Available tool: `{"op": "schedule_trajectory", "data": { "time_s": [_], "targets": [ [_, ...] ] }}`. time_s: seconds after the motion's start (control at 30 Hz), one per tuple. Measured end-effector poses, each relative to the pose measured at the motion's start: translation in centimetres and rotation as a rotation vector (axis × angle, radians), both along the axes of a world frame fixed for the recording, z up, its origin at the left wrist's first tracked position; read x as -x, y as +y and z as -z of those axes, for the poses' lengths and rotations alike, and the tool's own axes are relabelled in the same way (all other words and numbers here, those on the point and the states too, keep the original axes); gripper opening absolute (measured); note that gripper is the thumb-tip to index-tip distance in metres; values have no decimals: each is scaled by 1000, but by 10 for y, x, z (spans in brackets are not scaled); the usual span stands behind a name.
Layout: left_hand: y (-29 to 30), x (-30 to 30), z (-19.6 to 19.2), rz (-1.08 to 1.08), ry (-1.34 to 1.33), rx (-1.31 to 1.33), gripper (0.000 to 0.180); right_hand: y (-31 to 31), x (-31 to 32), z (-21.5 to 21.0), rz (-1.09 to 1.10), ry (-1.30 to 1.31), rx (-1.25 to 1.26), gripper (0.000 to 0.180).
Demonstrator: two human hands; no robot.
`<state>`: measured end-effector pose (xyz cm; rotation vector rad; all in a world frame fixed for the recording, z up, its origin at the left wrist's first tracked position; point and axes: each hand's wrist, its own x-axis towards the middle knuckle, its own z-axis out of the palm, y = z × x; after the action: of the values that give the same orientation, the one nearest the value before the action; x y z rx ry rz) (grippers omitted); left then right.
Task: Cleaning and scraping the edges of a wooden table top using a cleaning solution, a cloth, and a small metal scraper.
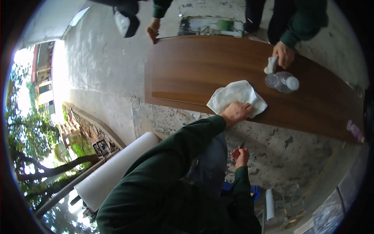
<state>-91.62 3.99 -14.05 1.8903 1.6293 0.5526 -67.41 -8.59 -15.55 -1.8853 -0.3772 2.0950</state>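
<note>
My left hand (234, 113) lies on a white cloth (239, 93), pressing it against the near edge of a brown wood-grain board (194, 62). The fingers are bent into the cloth. Lower down, in front of the board, my right hand (241, 157) is closed around a small tool with a dark thin tip (242, 145). Something red shows beside its fingers; the tool's exact kind is too small to tell. A clear plastic bottle with a white cap (281, 82) is on the board, right of the cloth.
Across the board, a co-worker's hand (153, 30) touches the far left corner. Their other hand (284, 54) holds a crumpled whitish rag (270, 64) by the bottle. A purple packet (355, 131) lies at the board's right end. A large white roll (117, 171) stands lower left.
</note>
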Motion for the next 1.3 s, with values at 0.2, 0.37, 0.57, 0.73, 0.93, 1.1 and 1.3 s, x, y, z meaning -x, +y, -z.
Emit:
{"op": "schedule_trajectory", "data": {
  "time_s": [0.2,0.37,0.57,0.73,0.93,1.1,1.3],
  "targets": [
    [-43,60,7,-65,54,29,28,-8,20,16,-61,17,2,12],
    [-77,109,8,-85,30,28,31,-26,47,19,-128,-71,-30,15],
    [-118,170,-6,-122,63,47,32,-41,85,13,-124,-92,44,18],
    [-161,225,-15,-161,134,135,32,-55,116,15,-221,-92,83,24],
    [-206,285,-14,-296,112,180,36,-71,141,13,-211,-84,81,17],
    [-229,308,-12,-491,5,244,33,-93,154,26,-217,-28,87,18],
    [-171,238,-47,-452,-177,46,28,-92,153,28,-225,-44,125,18]
  ]
}}
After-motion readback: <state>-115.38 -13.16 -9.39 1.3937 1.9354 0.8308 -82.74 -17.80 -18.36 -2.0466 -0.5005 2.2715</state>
